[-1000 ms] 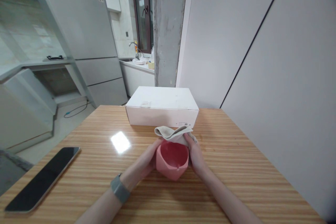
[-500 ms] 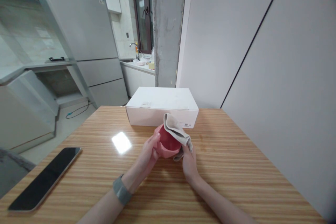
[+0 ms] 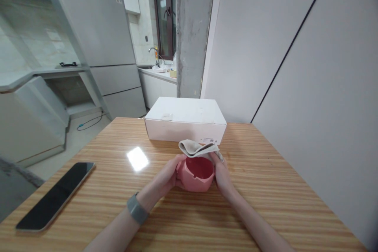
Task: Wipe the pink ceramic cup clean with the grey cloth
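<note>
A pink faceted ashtray (image 3: pixel 195 180) with a notch in its rim is upright just over the table, its hollow facing up and toward me. My left hand (image 3: pixel 169 175) is closed on its left wall, thumb near the rim. On the other side my right hand (image 3: pixel 222 173) grips a folded light grey cloth (image 3: pixel 196 149), which lies across the far rim and hangs behind the right wall. The fingers of my right hand are partly hidden behind the ashtray and cloth.
Behind my hands a white cardboard box (image 3: pixel 186 120) stands on the striped wooden table (image 3: pixel 260 201). A dark smartphone (image 3: pixel 56 197) lies at the table's left edge. A fridge (image 3: pixel 91 19) and kitchen counter are farther back; a white wall (image 3: pixel 319 67) borders the right.
The ashtray has come lower and closer, turned from tilted to nearly level. The cloth has swung from its right side to lie across the far rim. My right hand moved slightly right.
</note>
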Demonstrator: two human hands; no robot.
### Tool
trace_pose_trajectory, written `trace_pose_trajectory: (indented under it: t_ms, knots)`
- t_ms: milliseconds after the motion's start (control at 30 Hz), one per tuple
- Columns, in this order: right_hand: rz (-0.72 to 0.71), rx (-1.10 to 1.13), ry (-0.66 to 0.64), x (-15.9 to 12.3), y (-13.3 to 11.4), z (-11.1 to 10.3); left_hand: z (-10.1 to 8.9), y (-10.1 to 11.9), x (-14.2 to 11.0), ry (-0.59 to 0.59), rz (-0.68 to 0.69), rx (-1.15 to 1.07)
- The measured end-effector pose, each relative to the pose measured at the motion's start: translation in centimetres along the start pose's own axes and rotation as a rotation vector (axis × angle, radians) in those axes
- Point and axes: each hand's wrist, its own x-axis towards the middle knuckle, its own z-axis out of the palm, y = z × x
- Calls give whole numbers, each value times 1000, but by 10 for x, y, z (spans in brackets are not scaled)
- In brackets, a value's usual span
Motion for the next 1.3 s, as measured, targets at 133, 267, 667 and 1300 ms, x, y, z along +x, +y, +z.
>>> trace_pose_trajectory:
  t_ms: [133, 267, 667, 1300]
  knots:
    - [-83, -81, 16, -10, 3, 6, 2, 3, -1, 57, 158, -91]
    - [-137, -123, 32, -22, 6, 15, 12, 8, -6, -5, 368, -236]
    - [-33, 74, -107, -12, -5, 4, 1, 9, -3, 3, 119, -117]
    - [-66, 52, -23, -2, 15, 3, 2, 1, 4, 84, 193, -56]
